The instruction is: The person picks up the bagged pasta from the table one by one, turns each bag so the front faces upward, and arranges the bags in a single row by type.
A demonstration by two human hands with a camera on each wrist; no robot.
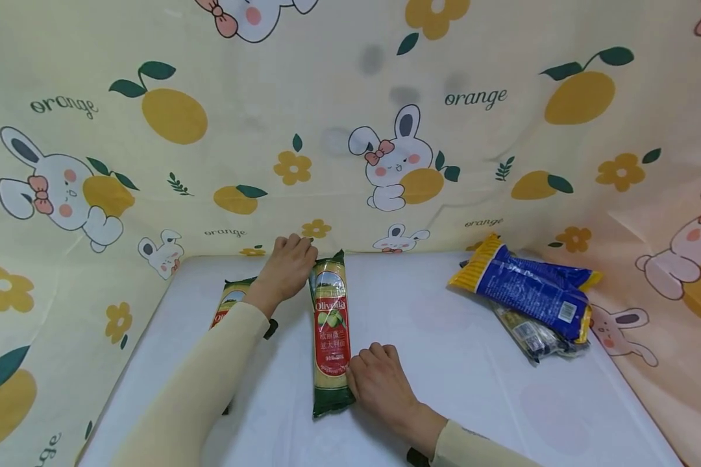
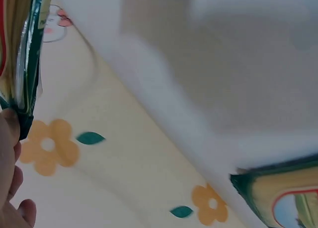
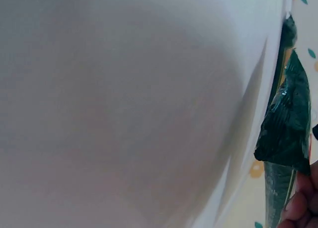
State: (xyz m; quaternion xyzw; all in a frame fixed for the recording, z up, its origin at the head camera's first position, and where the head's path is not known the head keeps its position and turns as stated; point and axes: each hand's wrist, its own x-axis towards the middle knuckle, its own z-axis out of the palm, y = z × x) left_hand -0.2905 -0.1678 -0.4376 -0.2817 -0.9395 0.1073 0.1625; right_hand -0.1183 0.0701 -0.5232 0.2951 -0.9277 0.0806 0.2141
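Note:
A long pasta pack with a red label and green ends stands out in the middle of the head view, its far end away from me. My left hand pinches the far left corner; the left wrist view shows the thumb on the green end of the pack. At the near right edge, my right hand grips the pack with curled fingers. The right wrist view shows its green end beside those fingers. A second similar pasta pack lies to the left, partly hidden by my left forearm.
Blue and yellow packs lie on the right of the white table, over a clear and dark packet. A cloth printed with rabbits and oranges hangs behind the table and along its sides.

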